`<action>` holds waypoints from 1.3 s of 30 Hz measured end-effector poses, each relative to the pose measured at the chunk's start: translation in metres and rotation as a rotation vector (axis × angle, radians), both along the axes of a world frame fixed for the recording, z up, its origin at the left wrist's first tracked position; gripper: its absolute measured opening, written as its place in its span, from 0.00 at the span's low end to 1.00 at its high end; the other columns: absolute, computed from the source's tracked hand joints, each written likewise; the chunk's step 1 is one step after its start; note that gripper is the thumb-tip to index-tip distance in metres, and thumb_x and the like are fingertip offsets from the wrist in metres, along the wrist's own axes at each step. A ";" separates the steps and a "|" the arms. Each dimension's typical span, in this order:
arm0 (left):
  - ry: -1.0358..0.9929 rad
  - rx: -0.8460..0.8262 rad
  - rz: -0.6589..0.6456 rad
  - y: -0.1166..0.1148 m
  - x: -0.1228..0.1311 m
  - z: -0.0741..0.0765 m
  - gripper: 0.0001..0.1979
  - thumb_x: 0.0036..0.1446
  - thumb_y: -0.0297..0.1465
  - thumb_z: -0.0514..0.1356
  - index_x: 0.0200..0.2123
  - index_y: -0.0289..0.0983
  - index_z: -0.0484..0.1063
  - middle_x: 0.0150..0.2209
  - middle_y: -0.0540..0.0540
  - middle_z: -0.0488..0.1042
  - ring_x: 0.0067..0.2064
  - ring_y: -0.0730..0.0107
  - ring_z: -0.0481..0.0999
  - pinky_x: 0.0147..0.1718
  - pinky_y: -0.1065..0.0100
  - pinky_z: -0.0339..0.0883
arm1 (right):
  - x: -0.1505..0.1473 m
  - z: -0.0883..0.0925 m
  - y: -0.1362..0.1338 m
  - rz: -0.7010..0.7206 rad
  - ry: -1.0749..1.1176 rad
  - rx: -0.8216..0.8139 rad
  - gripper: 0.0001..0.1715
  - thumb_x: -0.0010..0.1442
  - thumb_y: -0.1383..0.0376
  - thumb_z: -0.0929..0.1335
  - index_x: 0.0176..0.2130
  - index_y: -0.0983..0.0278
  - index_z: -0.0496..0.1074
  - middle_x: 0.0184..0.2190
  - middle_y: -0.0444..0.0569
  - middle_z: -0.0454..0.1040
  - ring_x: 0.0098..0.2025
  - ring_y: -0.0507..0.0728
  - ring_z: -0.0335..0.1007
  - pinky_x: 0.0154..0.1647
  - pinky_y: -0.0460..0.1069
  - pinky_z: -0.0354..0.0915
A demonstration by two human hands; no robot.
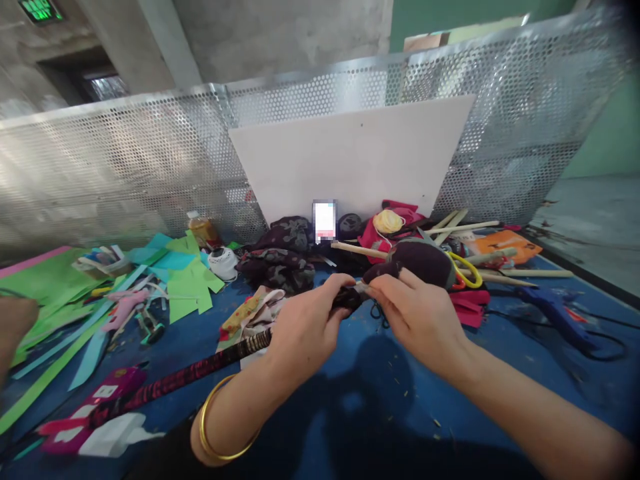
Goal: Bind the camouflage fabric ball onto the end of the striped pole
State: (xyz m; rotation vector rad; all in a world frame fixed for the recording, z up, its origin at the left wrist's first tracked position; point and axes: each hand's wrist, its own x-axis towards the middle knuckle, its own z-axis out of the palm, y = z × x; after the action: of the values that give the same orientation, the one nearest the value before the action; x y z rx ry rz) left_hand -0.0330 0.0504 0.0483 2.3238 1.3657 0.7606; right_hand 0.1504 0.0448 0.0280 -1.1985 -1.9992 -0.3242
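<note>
My left hand, with a gold bangle at the wrist, is closed around a long wrapped stick. Dark and red windings cover the stick, with a pale banded stretch near my hand. It slants from the lower left up to the middle, where dark material shows at my fingertips. My right hand is closed in a pinch at that end, close to my left thumb. Something small and pale shows between the fingertips, too small to name. Black cord loops hang just below my right fingers.
Green paper pieces, a pink glue gun and pliers lie left. Behind my hands are dark patterned cloth, a lit phone and yellow yarn. A blue glue gun lies right. Another person's hand shows at far left.
</note>
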 end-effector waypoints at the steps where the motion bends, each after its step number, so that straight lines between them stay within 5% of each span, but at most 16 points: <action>1: -0.004 -0.020 -0.027 0.000 0.001 0.000 0.17 0.56 0.28 0.56 0.50 0.45 0.68 0.41 0.47 0.77 0.42 0.58 0.74 0.39 0.66 0.59 | -0.002 -0.003 0.001 -0.035 -0.024 0.029 0.19 0.66 0.61 0.57 0.30 0.63 0.71 0.22 0.46 0.65 0.21 0.51 0.59 0.19 0.46 0.47; 7: -0.140 -0.118 -0.014 0.001 0.010 -0.009 0.12 0.53 0.29 0.59 0.42 0.43 0.70 0.41 0.49 0.76 0.42 0.62 0.73 0.42 0.66 0.61 | -0.008 -0.013 0.004 -0.157 -0.102 0.111 0.18 0.65 0.65 0.57 0.30 0.65 0.70 0.22 0.47 0.65 0.19 0.52 0.56 0.18 0.47 0.43; 13: -0.188 -0.126 0.085 0.006 0.011 -0.022 0.05 0.57 0.32 0.56 0.35 0.41 0.71 0.31 0.51 0.76 0.30 0.70 0.72 0.32 0.69 0.63 | -0.005 -0.005 0.002 -0.089 -0.093 -0.039 0.19 0.66 0.62 0.57 0.31 0.65 0.70 0.23 0.47 0.66 0.20 0.51 0.58 0.19 0.46 0.40; 17: -0.187 -0.109 0.084 0.006 0.009 -0.017 0.09 0.55 0.29 0.58 0.40 0.41 0.70 0.37 0.51 0.77 0.38 0.68 0.75 0.39 0.67 0.65 | -0.001 0.003 0.001 -0.036 -0.129 -0.079 0.22 0.67 0.60 0.56 0.29 0.65 0.69 0.22 0.46 0.64 0.20 0.51 0.58 0.20 0.46 0.39; 23: -0.081 -0.117 0.047 0.002 0.011 -0.017 0.10 0.55 0.27 0.57 0.40 0.43 0.73 0.37 0.52 0.78 0.39 0.66 0.76 0.38 0.67 0.67 | -0.001 0.002 0.003 -0.035 -0.216 -0.041 0.18 0.65 0.63 0.59 0.28 0.64 0.70 0.22 0.46 0.64 0.20 0.51 0.54 0.21 0.47 0.37; 39: 0.235 0.151 -0.052 -0.007 0.016 -0.024 0.05 0.58 0.27 0.55 0.37 0.40 0.69 0.33 0.53 0.77 0.35 0.63 0.76 0.32 0.65 0.63 | -0.002 0.011 0.004 -0.070 -0.200 -0.399 0.15 0.63 0.66 0.58 0.29 0.65 0.68 0.25 0.45 0.65 0.23 0.50 0.54 0.23 0.47 0.40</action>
State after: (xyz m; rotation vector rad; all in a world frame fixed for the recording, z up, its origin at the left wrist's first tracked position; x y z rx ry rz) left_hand -0.0168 0.0430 0.0239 2.6261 1.3775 0.6088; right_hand 0.1485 0.0490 0.0391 -1.5347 -2.2694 -0.0799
